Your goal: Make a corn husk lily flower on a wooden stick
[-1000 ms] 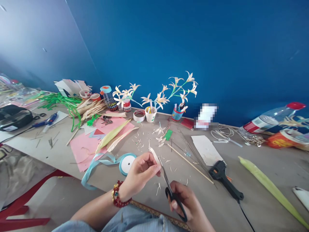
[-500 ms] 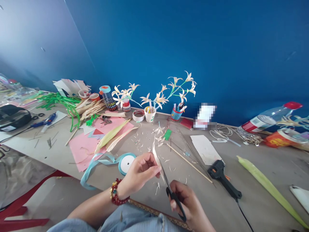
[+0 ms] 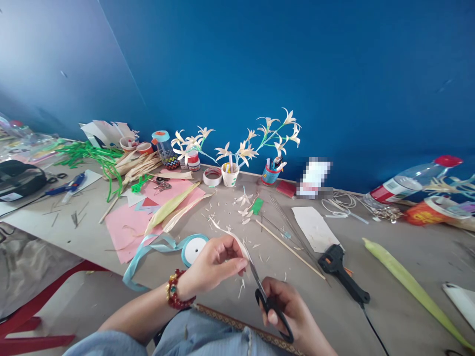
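My left hand (image 3: 218,264), wearing a beaded bracelet (image 3: 177,291), pinches a thin, pale strip of corn husk (image 3: 225,230). The strip's long end curves out to the far left over the table. In my right hand (image 3: 287,304) are black-handled scissors (image 3: 276,316), fingers in the loops. Their blades point up toward the left fingertips and meet the strip there; whether they are closed on it I cannot tell. Small husk scraps (image 3: 241,288) lie below the hands. Beyond them are small loose petals (image 3: 245,199) and a green piece (image 3: 257,206).
A ribbon spool (image 3: 195,250) sits left of my left hand. To the right lie a black glue gun (image 3: 343,274), a white card (image 3: 315,230), a wooden stick (image 3: 289,249) and a green husk (image 3: 411,284). Husk flowers (image 3: 245,153) stand in a cup (image 3: 230,175) by the blue wall.
The strip's free end has swung from nearly upright down to the left. My right hand and the scissors have shifted slightly, the handles moving a little to the lower right.
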`<state>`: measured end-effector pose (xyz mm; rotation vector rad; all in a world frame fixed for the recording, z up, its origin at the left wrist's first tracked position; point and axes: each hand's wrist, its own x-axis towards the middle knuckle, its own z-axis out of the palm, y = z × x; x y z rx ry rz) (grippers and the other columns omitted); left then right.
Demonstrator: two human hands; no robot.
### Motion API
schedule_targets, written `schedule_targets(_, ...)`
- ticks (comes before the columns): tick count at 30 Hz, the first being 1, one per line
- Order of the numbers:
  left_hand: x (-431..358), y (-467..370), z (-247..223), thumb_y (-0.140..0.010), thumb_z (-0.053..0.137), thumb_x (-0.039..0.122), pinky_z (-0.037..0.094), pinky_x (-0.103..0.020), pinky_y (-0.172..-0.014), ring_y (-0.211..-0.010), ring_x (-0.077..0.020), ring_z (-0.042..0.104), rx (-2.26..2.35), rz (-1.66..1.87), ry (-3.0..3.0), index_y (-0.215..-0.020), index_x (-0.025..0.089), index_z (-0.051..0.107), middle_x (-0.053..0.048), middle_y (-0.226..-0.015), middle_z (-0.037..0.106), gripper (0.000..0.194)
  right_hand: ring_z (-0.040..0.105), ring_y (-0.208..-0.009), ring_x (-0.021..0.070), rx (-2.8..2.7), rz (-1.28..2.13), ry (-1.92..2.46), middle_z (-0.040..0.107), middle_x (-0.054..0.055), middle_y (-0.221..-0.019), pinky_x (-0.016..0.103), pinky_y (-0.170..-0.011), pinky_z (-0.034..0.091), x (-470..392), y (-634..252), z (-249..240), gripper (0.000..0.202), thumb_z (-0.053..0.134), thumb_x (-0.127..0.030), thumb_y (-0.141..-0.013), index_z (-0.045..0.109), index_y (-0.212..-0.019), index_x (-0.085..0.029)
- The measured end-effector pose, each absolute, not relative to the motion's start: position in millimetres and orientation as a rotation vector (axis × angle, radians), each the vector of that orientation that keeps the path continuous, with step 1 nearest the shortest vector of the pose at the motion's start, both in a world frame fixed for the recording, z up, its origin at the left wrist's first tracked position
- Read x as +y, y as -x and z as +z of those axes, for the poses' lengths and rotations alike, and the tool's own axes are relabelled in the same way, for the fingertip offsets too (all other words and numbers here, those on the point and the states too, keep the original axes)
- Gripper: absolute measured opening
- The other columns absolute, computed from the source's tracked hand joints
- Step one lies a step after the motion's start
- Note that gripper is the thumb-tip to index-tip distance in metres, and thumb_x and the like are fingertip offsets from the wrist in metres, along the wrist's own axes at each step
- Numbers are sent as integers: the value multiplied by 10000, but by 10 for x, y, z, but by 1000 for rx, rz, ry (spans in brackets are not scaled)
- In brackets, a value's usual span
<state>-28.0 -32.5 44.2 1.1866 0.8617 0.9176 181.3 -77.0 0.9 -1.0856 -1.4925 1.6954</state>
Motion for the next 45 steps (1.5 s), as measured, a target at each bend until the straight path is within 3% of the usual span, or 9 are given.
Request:
schedule_targets(9, -267, 358, 461, -854, 663, 337, 454, -237, -634, -660, -129, 598, 820, 897, -1319, -782, 156, 605, -38, -719, 645, 203, 328, -504, 98, -1432, 1810, 1042, 468, -25, -561, 234, -483, 257, -797, -1847, 5, 675, 632, -846, -595, 424, -699, -213)
schedule_targets(26, -243, 298, 502, -831, 681, 249, 450, -210, -622, -626, -97, 584, 776, 775, -1268, -767, 138, 577, -9, -688, 640, 166, 306, -500, 94, -1521, 1621, 1148, 423, -41, -546, 224, -460, 237, -816, -1863, 20, 674, 602, -853, -616, 393, -645, -213)
schedule_targets(45, -251, 271, 580, -810, 701, 280, 447, -210, -611, -606, -100, 584, 779, 738, -1258, -727, 144, 559, -12, -661, 638, 213, 283, -510, 101, -1594, 1534, 1172, 364, -55, -536, 235, -471, 212, -805, -1931, -16, 689, 566, -878, -616, 375, -615, -216)
